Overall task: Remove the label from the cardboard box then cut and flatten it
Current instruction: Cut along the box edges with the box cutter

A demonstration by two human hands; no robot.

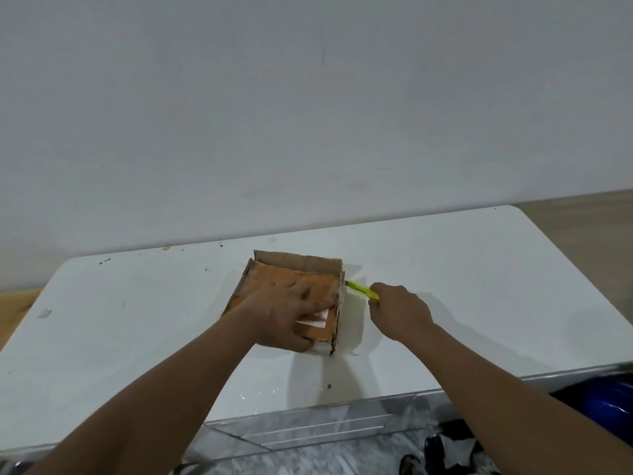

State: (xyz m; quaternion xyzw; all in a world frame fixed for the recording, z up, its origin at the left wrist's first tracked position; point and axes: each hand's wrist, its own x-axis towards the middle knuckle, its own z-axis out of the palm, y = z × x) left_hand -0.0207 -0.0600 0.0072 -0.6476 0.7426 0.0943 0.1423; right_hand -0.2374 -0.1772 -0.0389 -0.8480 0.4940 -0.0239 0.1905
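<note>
Head view, the only one we get: the cardboard box sits on the white table, toward its far edge and a little short of the wall. The left hand is pressed flat on top of the box, fingers spread and lying on the orange face. To the right of the box, the right hand is wrapped tight around a yellow cutter, whose tip touches the box's far right corner.

Here's the danger as I read it. The spread left fingers reach almost to the right edge of the box, the same edge where the cutter is working. If the blade slips or pops free, it could run toward those fingertips. The box is light and shallow, so a hard push from the right could slide or twist it under the palm. The tabletop looks glossy, which won't help grip, and a blade driven too deep could score it.

Now the box itself: low, squarish, open at the far side with a raw brown flap standing up. The top is orange and scuffed, with pale, torn-looking patches. A small white patch with a tan strip shows near the left thumb; whether that is leftover label, I cannot tell. The right edge looks ragged and dark along the corner nearest the person.
</note>
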